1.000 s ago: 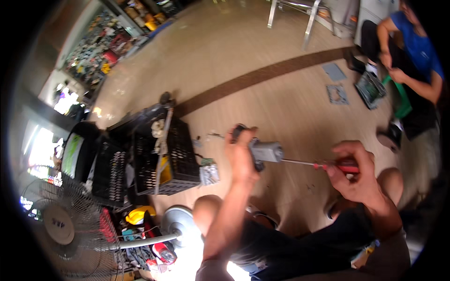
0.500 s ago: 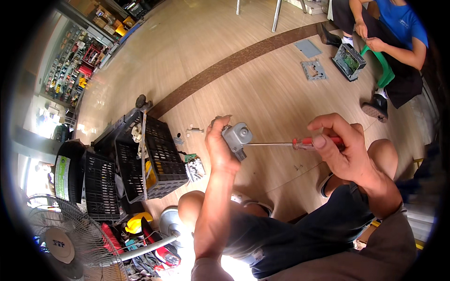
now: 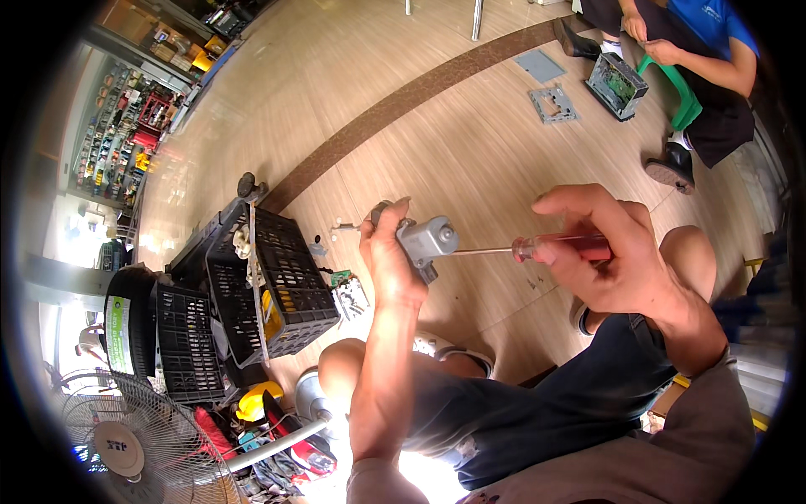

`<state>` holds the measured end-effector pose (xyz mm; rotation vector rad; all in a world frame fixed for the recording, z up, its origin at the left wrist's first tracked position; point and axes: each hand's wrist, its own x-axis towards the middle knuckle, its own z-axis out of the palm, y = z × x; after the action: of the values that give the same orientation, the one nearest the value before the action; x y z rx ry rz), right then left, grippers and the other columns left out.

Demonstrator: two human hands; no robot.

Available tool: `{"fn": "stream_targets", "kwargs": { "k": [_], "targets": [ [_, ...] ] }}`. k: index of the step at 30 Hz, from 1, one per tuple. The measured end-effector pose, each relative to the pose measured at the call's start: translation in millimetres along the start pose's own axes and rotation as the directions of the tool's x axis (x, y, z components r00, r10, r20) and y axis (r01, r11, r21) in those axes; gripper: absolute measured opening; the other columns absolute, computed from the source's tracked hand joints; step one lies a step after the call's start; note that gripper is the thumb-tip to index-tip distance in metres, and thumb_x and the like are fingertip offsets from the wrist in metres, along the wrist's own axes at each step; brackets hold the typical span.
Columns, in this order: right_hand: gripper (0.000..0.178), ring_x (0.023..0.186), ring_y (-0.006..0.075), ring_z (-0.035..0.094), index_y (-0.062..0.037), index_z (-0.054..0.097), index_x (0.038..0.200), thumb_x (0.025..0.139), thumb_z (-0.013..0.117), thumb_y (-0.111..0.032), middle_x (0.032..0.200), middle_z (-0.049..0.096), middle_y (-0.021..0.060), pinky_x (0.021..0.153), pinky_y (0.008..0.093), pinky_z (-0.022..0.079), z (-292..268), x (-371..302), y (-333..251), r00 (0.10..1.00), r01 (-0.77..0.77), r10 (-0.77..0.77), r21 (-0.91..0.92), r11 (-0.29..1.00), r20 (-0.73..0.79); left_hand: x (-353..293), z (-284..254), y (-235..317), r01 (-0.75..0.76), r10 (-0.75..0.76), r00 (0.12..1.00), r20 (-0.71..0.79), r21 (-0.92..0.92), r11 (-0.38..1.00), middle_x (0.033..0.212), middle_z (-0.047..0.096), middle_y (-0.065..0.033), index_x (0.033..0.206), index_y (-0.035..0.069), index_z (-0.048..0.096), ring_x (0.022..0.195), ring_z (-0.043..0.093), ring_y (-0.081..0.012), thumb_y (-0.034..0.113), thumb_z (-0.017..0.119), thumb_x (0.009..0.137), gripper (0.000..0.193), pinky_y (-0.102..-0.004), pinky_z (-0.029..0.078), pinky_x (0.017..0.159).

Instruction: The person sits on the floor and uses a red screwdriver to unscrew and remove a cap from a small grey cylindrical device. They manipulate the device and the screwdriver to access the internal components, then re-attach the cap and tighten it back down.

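Note:
My left hand [image 3: 392, 262] is closed around a small grey metal motor housing [image 3: 430, 238], held up above the floor. A short round boss stands out at its upper corner. In my right hand [image 3: 625, 256] is a screwdriver with a clear red handle [image 3: 537, 248], the fingers and thumb curled loosely round it. Its thin shaft points left, and the tip meets the right side of the housing. I cannot make out a screw at that spot.
Left of my hands stands a black plastic crate [image 3: 290, 281] with parts inside. A fan [image 3: 122, 445] and a yellow tool [image 3: 259, 401] are at lower left. At upper right a seated person in a blue shirt [image 3: 718, 25] works beside an opened electronics box [image 3: 617, 86].
My right hand and the screwdriver have come a little closer to the housing, and less of the shaft shows. The left hand keeps its hold. The whole view has shifted slightly.

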<state>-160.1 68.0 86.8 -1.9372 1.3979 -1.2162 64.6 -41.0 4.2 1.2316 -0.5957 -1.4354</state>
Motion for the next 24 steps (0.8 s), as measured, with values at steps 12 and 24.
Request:
{"fn": "stream_targets", "kwargs": {
  "k": [12,24],
  "targets": [
    [0.028,0.066,0.0155,0.072,-0.001,0.057,0.111,0.088,0.072,-0.005,0.08,0.073,0.0105,0.054,0.0239,0.051,-5,5,-2,1.0,0.01,-0.01,0.043,0.999,-0.001,-1,2,0,-0.086,0.085,0.996,0.027,0.014,0.996,0.086,0.055,-0.0024,0.106,0.006,0.054,0.071,0.053,-0.0116,0.017,0.079,0.082,0.036,-0.028,0.048,0.063],
    [0.029,0.058,0.0112,0.058,0.0008,0.059,0.109,0.085,0.073,-0.008,0.068,0.066,0.0052,0.052,0.0242,0.04,0,0,11,0.993,0.094,-0.094,-0.003,0.996,-0.077,-4,5,1,-0.062,0.061,0.997,0.04,0.007,0.998,0.085,0.054,-0.0017,0.103,0.006,0.055,0.072,0.053,-0.0112,0.018,0.078,0.083,0.032,-0.0271,0.047,0.065]
  ]
}}
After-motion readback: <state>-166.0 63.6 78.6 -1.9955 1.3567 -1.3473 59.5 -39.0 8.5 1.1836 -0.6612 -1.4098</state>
